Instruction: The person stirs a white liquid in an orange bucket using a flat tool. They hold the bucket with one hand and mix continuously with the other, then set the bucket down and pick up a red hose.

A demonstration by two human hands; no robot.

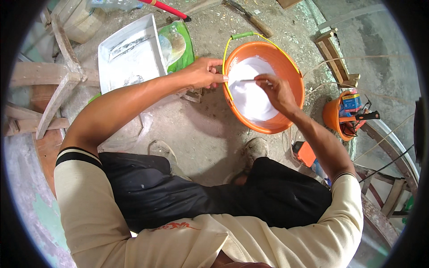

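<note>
An orange bucket (292, 96) with a thick white mixture (257, 105) inside stands on the floor in front of me. Its yellow wire handle, with a green grip (241, 35), rests along the far rim. My left hand (206, 73) is closed at the bucket's left rim, thumb and fingers on the edge. Over the white mixture my right hand (278, 93) pinches a thin, stick-like tool (244, 81), which points left toward the rim. Its exact kind does not show, and my fingers hide one end.
A smeared white tray (157, 47) lies left of the bucket, by a green bag (184, 42). A wooden-handled tool (259, 24) lies beyond. To the right are a small orange bucket of tools (331, 114) and a wooden frame (334, 58). Wooden legs (56, 105) stand left.
</note>
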